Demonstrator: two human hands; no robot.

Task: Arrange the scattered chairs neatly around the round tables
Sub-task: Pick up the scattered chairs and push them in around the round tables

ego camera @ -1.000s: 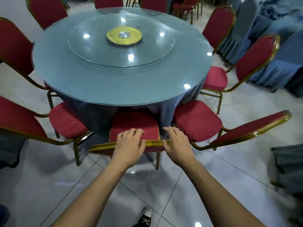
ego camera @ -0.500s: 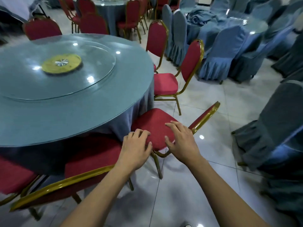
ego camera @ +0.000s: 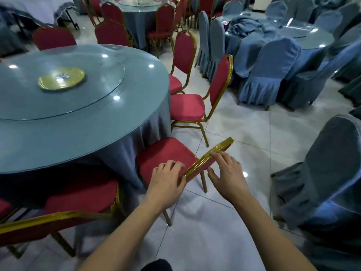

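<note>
The round tabletop (ego camera: 82,122) with its blue cloth fills the left side. A red chair (ego camera: 166,155) stands at its near right edge, seat partly under the cloth. The left hand (ego camera: 166,180) grips the gold top of the chair back; the right hand (ego camera: 227,175) rests on it with fingers spread.

One head-worn camera looks forward and down, close over a red chair (ego camera: 168,153) beside the round table (ego camera: 82,122).
</note>
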